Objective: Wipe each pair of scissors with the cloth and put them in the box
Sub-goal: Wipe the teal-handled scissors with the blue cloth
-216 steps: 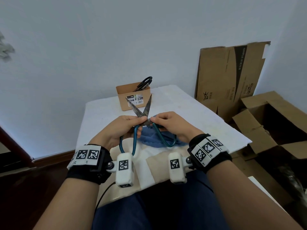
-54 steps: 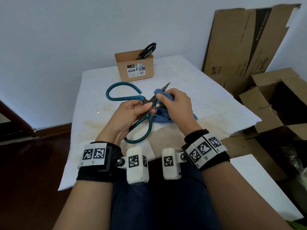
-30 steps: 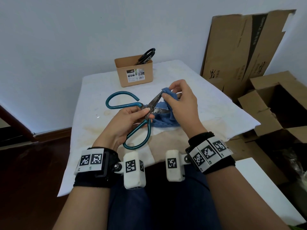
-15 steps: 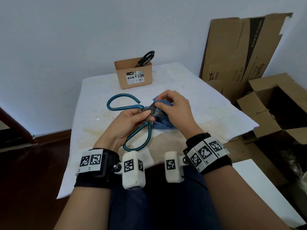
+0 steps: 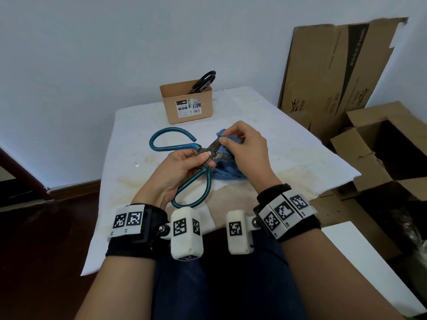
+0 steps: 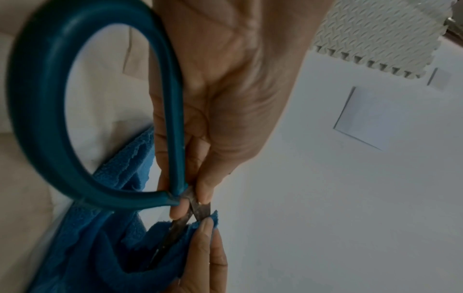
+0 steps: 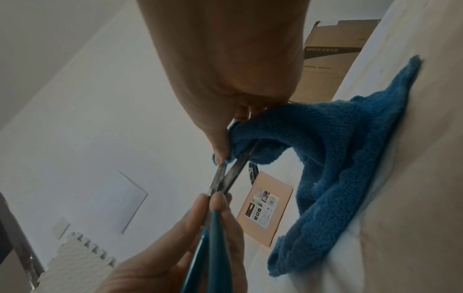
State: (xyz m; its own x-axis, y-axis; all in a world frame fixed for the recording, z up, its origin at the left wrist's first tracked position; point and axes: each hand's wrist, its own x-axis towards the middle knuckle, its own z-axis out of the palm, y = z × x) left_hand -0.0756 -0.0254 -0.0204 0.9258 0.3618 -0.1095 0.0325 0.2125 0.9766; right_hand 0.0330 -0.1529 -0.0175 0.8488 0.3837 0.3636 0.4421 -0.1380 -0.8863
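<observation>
1. Left hand (image 5: 178, 169) pinching teal-handled scissors (image 5: 182, 167) at the pivot, thumb and fingertips closed on the joint; handle loops spread, one toward the table's left edge, one back toward the near edge.
2. Right hand (image 5: 242, 148) pinching blue cloth (image 5: 227, 173) around a blade, thumb and forefinger closed on it; wrist views show cloth folded over the steel just past the pivot.
3. Blades parted in a narrow V, dull and stained; both partly wrapped in cloth, tips hidden.
4. Rest of cloth hanging down onto white-covered table (image 5: 288, 144), bunched at mid-table just under the right hand.
5. Scissors held above table centre, off the surface, well apart from the box.
6. Tan box (image 5: 187, 105) at far edge of table, label facing forward; black-handled scissors (image 5: 203, 80) already standing in it, handles poking over the rim. Count inside not clear: at least one pair.
7. Progress, judged: black pair done and boxed; teal pair mid-wipe, not yet boxed.
8. Left to do: finish wiping both blades, close scissors, carry to the far edge, drop into box beside the black pair.
9. No other loose scissors visible on table, so teal pair probably the last.
10. Off-table: flattened cardboard sheet (image 5: 335, 72) leaning on wall past the right edge, open cardboard carton (image 5: 388, 144) on floor beside it.
</observation>
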